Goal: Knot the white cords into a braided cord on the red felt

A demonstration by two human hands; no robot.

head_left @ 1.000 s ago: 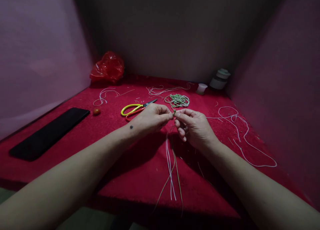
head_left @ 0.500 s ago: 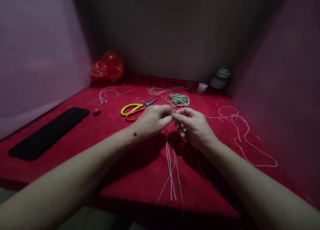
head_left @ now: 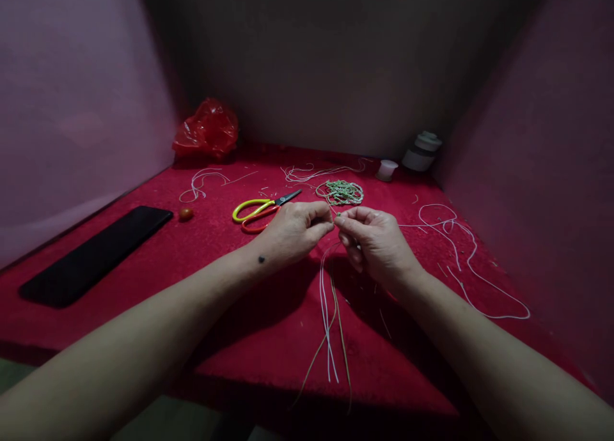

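Note:
Thumb and index finger of my left hand [head_left: 301,231] are pinched together on thin cord. Just right of it, my right hand [head_left: 374,239] pinches a small greenish knot [head_left: 338,215] between thumb and index finger. From between the hands, several loose cords [head_left: 328,313], white and tan, hang down over the table's front edge. Behind the fingertips lies a bundle of green and white braided cord [head_left: 341,192]. Scissors [head_left: 259,209] with one yellow and one red handle lie open beside my left hand, blades pointing to the back right.
On the red tablecloth [head_left: 268,358] are a black phone-like slab [head_left: 96,255], a brown bead [head_left: 186,214], a red plastic bag [head_left: 207,131], a white spool [head_left: 386,169], a lidded jar [head_left: 422,152] and loose white cord [head_left: 472,259] at right. Walls stand on three sides.
My right hand has shifted slightly to the right with the knot, and a small gap now shows between the fingertips of both hands.

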